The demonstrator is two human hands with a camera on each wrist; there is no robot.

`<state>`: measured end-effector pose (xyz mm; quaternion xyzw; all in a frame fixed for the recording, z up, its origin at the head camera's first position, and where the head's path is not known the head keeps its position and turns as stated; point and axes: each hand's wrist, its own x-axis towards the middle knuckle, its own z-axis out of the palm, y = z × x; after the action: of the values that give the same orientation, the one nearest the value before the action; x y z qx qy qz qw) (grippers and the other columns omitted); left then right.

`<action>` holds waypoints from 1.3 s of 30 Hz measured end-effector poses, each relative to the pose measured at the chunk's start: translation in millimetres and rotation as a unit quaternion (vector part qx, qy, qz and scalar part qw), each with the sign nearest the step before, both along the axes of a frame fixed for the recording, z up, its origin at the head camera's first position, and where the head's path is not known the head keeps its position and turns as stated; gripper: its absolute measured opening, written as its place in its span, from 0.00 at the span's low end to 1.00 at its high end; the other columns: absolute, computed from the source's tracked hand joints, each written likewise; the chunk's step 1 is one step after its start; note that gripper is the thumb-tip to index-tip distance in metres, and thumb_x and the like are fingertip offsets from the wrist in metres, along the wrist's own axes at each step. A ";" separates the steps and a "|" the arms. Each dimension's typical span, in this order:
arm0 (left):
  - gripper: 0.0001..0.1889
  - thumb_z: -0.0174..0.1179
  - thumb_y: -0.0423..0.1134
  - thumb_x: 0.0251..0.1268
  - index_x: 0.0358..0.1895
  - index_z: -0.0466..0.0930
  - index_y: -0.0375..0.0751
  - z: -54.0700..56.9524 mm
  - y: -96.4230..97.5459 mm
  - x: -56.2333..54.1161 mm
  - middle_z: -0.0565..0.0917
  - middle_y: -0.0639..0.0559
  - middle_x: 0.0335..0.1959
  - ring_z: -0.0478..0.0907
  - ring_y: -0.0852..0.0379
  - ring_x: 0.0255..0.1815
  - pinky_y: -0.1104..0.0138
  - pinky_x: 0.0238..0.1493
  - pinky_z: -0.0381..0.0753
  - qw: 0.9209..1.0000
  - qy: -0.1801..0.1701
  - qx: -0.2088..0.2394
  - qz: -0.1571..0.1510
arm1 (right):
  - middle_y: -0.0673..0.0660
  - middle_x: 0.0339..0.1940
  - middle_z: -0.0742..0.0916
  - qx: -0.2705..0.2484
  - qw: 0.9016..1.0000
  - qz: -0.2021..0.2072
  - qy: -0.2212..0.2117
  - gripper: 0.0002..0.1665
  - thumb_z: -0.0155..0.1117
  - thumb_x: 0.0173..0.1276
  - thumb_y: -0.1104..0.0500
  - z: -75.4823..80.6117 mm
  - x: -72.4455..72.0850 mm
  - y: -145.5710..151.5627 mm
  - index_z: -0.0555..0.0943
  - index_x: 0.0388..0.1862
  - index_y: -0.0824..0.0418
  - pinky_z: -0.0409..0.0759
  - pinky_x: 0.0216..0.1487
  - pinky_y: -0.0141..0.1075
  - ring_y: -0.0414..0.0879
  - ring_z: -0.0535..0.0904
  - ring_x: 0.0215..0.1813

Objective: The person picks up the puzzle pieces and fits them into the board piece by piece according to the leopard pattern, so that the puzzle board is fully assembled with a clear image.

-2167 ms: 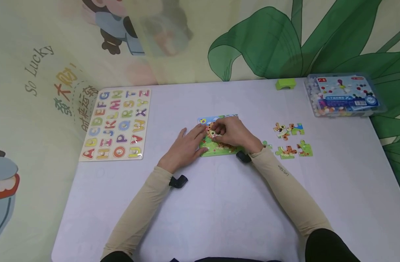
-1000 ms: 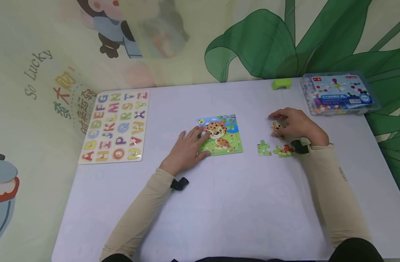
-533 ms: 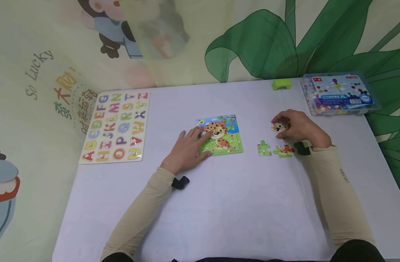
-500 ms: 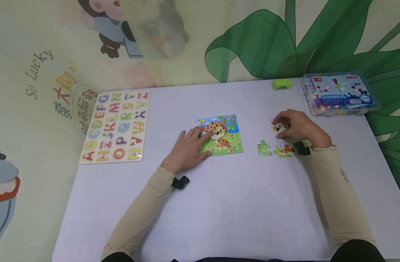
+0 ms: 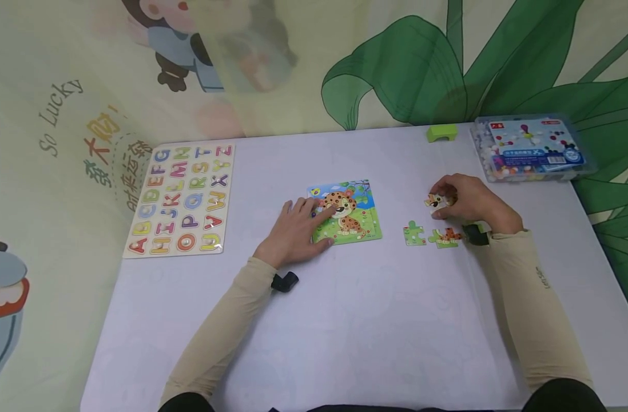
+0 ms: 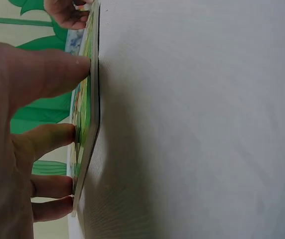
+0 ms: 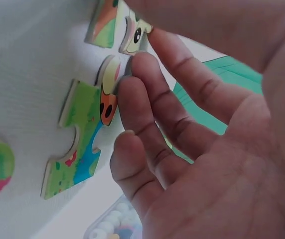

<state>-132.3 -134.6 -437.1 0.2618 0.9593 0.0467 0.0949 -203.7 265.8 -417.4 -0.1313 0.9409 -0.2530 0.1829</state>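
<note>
The left hand rests spread on the puzzle; the right hand, pinching a piece, could brush its neighbour askew.

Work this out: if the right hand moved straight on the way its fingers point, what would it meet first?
Likely the leopard puzzle, across the tabletop, though the right hand might pass above it; depth is unclear.

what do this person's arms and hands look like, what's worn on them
The left hand and right hand are bare, without gloves. Beige sleeves run up from both wrists, with small dark lettering on the right one. Black cloth shows above them, and a small black wrist camera sits near each cuff.
</note>
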 end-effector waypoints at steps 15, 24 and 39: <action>0.42 0.56 0.66 0.72 0.86 0.57 0.60 -6.3 1.4 -0.9 0.66 0.44 0.77 0.65 0.44 0.74 0.42 0.78 0.62 1.000 -0.005 0.009 0.006 | 0.66 0.49 0.86 -0.028 0.999 -0.015 0.014 0.30 0.84 0.61 0.59 -3.5 3.1 -2.3 0.82 0.60 0.63 0.78 0.42 0.38 0.54 0.81 0.45; 0.42 0.57 0.65 0.73 0.86 0.57 0.60 -8.4 0.2 -0.6 0.66 0.44 0.76 0.65 0.44 0.75 0.40 0.80 0.60 1.000 0.001 0.017 0.005 | 0.60 0.41 0.91 -0.033 0.999 -0.014 0.031 0.27 0.81 0.65 0.61 -4.4 6.0 0.1 0.87 0.63 0.61 0.77 0.36 0.31 0.51 0.80 0.41; 0.42 0.59 0.65 0.73 0.86 0.58 0.58 -7.5 -1.0 0.4 0.67 0.43 0.76 0.66 0.43 0.73 0.40 0.81 0.59 1.000 0.004 0.021 0.006 | 0.68 0.51 0.89 -0.055 0.998 0.001 0.021 0.33 0.74 0.67 0.72 -4.3 15.1 4.0 0.80 0.71 0.66 0.78 0.39 0.24 0.59 0.85 0.51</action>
<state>-131.9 -135.7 -444.7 0.2583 0.9600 0.0662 0.0857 -188.6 269.8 -421.7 -0.1473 0.9290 -0.3014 0.1562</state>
